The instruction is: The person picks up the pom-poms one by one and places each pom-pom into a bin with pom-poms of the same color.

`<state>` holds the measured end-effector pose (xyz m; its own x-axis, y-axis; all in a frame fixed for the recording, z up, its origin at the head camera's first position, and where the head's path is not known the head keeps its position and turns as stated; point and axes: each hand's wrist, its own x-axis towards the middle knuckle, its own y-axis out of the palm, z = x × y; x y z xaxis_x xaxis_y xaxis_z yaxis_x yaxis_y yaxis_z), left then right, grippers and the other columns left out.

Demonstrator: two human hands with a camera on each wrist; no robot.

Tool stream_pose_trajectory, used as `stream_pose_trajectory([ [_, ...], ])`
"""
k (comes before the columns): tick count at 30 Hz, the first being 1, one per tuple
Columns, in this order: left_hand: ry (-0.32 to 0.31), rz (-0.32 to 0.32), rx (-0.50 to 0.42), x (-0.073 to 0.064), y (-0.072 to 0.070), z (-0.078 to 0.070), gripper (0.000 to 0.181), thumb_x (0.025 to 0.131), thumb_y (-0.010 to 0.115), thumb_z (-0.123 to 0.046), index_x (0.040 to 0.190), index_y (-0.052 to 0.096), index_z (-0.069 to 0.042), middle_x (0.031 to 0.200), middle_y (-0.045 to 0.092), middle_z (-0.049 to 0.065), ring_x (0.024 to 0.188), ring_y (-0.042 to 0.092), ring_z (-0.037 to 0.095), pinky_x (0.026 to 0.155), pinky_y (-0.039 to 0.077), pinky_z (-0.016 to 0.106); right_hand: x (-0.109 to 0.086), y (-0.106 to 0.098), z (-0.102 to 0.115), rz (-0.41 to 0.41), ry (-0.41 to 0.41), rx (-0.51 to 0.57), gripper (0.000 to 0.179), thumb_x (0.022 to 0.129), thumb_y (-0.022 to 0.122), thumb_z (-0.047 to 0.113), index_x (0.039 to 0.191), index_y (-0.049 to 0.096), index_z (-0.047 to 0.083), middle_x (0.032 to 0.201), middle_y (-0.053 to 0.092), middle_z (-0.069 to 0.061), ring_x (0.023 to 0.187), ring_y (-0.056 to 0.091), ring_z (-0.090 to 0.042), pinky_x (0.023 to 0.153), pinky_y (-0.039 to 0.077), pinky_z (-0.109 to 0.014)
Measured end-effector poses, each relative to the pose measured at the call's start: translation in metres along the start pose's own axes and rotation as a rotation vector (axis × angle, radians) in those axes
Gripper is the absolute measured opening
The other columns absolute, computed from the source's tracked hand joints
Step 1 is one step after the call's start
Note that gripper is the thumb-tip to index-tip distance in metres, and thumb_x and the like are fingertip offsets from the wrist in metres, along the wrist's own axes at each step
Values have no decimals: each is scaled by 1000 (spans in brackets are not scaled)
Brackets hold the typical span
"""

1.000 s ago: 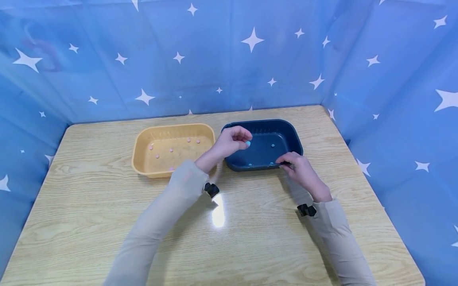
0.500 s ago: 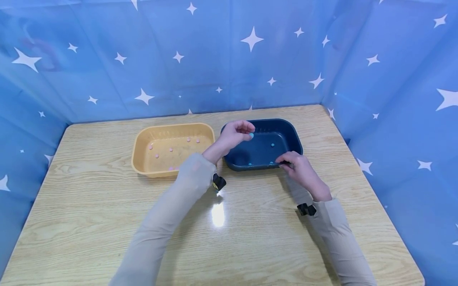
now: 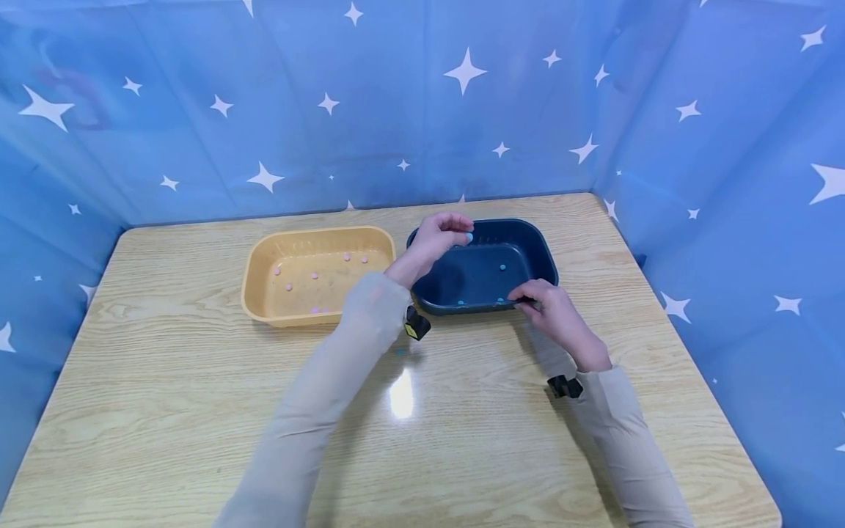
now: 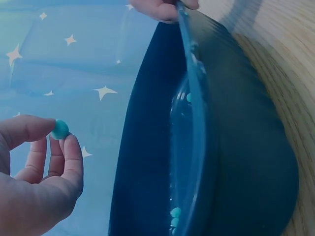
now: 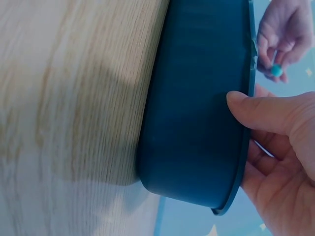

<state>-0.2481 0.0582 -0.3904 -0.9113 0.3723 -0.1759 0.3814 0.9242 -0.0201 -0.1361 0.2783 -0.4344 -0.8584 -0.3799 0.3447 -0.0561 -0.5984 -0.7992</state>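
My left hand [image 3: 432, 240] is raised above the left side of a dark blue basin [image 3: 477, 273]. It pinches a small teal ball [image 4: 60, 130] between thumb and fingertips, as the left wrist view shows. My right hand [image 3: 556, 314] grips the basin's near rim toward the right, with the thumb [image 5: 253, 110] on the outer wall and the fingers on the inner side. Inside the basin lie a few teal balls: one ball [image 3: 502, 267] farther back, others such as this ball [image 3: 461, 302] close to the near wall.
Left of the basin stands a yellow basin [image 3: 323, 246] with several pink balls, among them one pink ball [image 3: 315, 276] near its middle. Both basins are on a wood-grain table [image 3: 165, 381]. A blue curtain [image 3: 396, 88] with white stars surrounds the back and sides.
The left hand has moved up and slightly right, away from me, with the teal ball still pinched. My right hand keeps its place on the rim.
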Motion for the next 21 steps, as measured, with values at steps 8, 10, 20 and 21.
stream_pose_trajectory([
  [8, -22, -22, -67, 5, 3, 5, 25, 87, 60, 3, 111, 61, 3, 102, 61, 8, 99, 57, 22, 100, 41, 42, 0, 0, 0, -5, -14, -5, 21, 73, 68, -16, 86, 68, 1, 86, 68, -10, 82, 60, -24, 64, 50, -38],
  [10, -32, -22, -72, 5, 2, 7, 26, 87, 60, 2, 113, 60, 3, 102, 60, 7, 100, 57, 21, 100, 41, 41, 0, 0, -1, -10, -24, -8, 22, 73, 68, -16, 86, 68, 1, 86, 68, -10, 82, 60, -24, 64, 50, -38],
  [20, -18, -30, -98, 4, -3, 12, 28, 87, 60, 2, 116, 59, 3, 104, 61, 7, 101, 58, 21, 96, 45, 34, -1, 0, -1, -21, -37, -9, 22, 72, 69, -17, 86, 68, 1, 86, 68, -10, 82, 61, -25, 63, 50, -38],
  [21, -11, -29, -90, 3, -3, 13, 28, 88, 60, 2, 116, 59, 4, 104, 61, 7, 101, 58, 21, 95, 46, 32, -1, 1, -1, -20, -35, -9, 22, 72, 68, -17, 86, 68, 1, 86, 68, -10, 82, 61, -25, 63, 50, -38],
])
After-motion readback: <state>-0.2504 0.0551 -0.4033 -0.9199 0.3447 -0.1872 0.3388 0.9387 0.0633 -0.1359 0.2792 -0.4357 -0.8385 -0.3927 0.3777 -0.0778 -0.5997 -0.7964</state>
